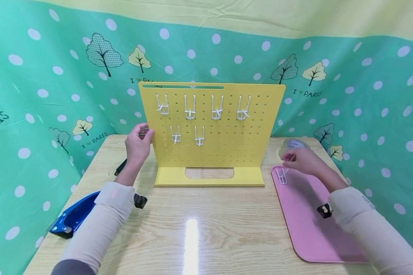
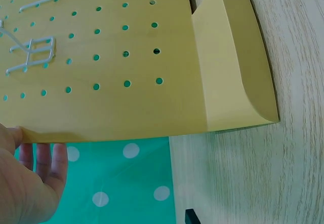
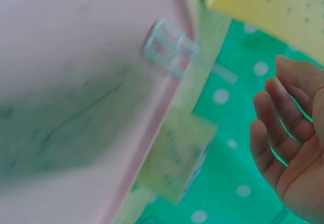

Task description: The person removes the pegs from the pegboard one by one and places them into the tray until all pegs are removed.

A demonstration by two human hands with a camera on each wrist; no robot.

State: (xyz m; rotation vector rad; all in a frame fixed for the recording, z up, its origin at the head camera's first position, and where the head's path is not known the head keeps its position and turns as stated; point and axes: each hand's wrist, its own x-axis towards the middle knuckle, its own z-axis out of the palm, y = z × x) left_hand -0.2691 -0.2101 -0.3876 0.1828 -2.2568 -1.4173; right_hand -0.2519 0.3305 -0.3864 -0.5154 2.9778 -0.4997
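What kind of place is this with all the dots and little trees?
Probably a little work corner: a wood-look table with dotted green cloth hung behind it and at the sides, and a yellow pegboard standing on it.

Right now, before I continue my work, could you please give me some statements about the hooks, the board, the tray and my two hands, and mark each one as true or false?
1. Six white hooks hang on the yellow pegboard. True.
2. The left hand holds a side edge of the pegboard. True.
3. The upper row has two hooks and the lower row four. False: four are above, two below.
4. Another hook lies at a corner of the pink tray. True.
5. The right hand grips the hook at the tray. False: in the right wrist view its fingers are empty.
6. The tape roll lies on the tray. False: it is outside the tray.
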